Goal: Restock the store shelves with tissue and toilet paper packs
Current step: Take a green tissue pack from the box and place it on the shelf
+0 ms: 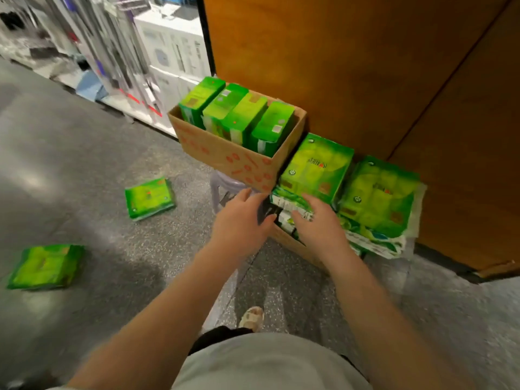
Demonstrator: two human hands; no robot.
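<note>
- Upper cardboard box [225,153], open-topped, sits on a pale stool [222,187] against an orange-brown wooden panel [337,66]; red print on its near side
- Four green tissue packs [239,114] stand on end in that box, side by side in a row, long axes running from near-left to far-right, tops tilted slightly toward the far left
- Two flat green packs lie face-up just right of the box, on top of a lower stack: nearer pack [318,167] and right pack [380,195], touching edge to edge, long axes pointing away toward the panel, printed label upside-down to the viewer
- Under them, crumpled green-and-white wrapping [374,243] spills over a lower cardboard box [292,243]
- Left hand [242,220] reaches to the gap below the upper box, fingers loosely extended, thumb beside a dark item [264,211] too blurred to identify; whether it grips anything, cannot tell
- Right hand [318,223] lies palm-down on the front edge of the stack, fingers spread and slightly bent over a white-and-green pack edge [289,204]; not clearly curled round it
- Two more green packs lie flat on the grey speckled floor [84,164], well apart from the boxes: one mid-left [149,198], one far left [46,267], both long axis roughly left-right
- Blurred shelving with white cartons [168,46] at upper left
- Sandalled foot [251,318] below the hands
</note>
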